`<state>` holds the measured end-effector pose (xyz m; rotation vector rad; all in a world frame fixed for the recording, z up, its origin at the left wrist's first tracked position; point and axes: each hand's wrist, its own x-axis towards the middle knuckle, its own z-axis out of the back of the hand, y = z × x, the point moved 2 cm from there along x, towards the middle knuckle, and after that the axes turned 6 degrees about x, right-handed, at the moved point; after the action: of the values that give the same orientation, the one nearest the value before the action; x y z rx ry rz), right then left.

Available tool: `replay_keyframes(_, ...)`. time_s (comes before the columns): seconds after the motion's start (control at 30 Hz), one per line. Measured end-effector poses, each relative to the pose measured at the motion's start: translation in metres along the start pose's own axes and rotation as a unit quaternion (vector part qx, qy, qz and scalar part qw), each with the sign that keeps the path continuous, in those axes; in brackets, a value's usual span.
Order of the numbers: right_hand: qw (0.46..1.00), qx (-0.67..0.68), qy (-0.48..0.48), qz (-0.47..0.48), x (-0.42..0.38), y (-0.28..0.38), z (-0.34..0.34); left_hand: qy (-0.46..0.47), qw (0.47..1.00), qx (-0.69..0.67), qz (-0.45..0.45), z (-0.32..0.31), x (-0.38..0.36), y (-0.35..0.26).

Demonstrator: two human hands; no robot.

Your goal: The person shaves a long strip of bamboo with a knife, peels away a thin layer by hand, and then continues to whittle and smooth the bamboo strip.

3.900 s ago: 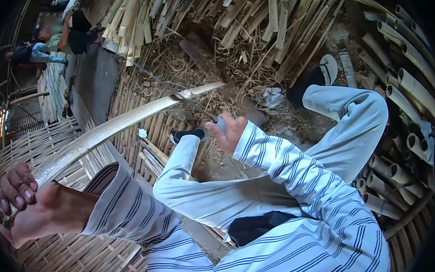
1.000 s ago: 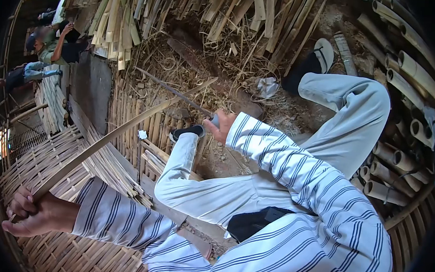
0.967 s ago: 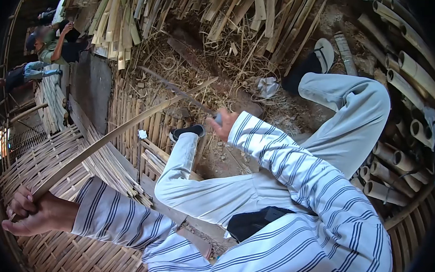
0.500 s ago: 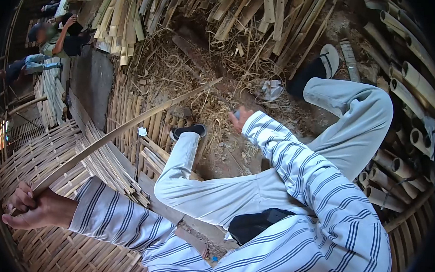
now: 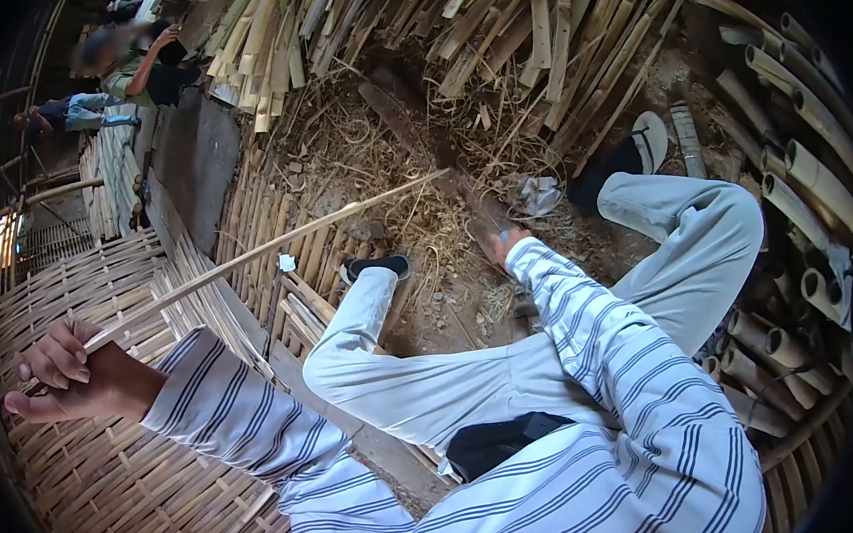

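Observation:
My left hand [image 5: 83, 374], at the lower left, has its fingers curled round the near end of a long, thin bamboo strip [image 5: 272, 244]. That strip slants up to the right, its far tip above the shavings on the ground. Near the middle, my right hand [image 5: 508, 244] is closed, with something small and bluish at its fingers that I cannot make out. It is beside the lower end of a long brown piece [image 5: 396, 118] on the ground. Curly bamboo shavings [image 5: 414, 236] lie between my feet.
Split bamboo strips [image 5: 285, 23] are piled along the top. Cut bamboo poles [image 5: 792, 357] are stacked at the right. A woven bamboo mat [image 5: 141, 464] lies at the lower left. Crumpled white plastic [image 5: 540, 195] is by my foot. Another person [image 5: 130, 77] is at the upper left.
The bamboo strip has turned in my left hand and now shows a narrower side. My right hand has shifted right and slightly down. The whole view has shifted a little.

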<state>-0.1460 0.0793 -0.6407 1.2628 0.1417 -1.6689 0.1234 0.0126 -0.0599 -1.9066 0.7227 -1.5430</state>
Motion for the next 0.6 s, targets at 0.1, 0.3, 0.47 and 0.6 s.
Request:
replay_keyframes(0.1, 0.999, 0.033, 0.011, -0.008, -0.031, 0.013, 0.019, 0.055, 0.998, -0.035, 0.011, -0.002, -0.001, 0.000)
replay_keyframes(0.3, 0.999, 0.020, -0.033, -0.024, -0.013, 0.009, 0.002, -0.008, 0.998, 0.061, -0.034, -0.010, 0.001, 0.002)
replay_keyframes(0.47, 0.998, 0.054, -0.024, 0.012, -0.021, 0.020, 0.024, -0.208, 0.919, 0.321, -0.096, -0.045, -0.009, 0.010)
replay_keyframes(0.6, 0.984, 0.154, -0.064, 0.062, -0.067, 0.069, 0.058, -0.278, 0.873, 0.398, -0.031, -0.061, -0.005, 0.007)
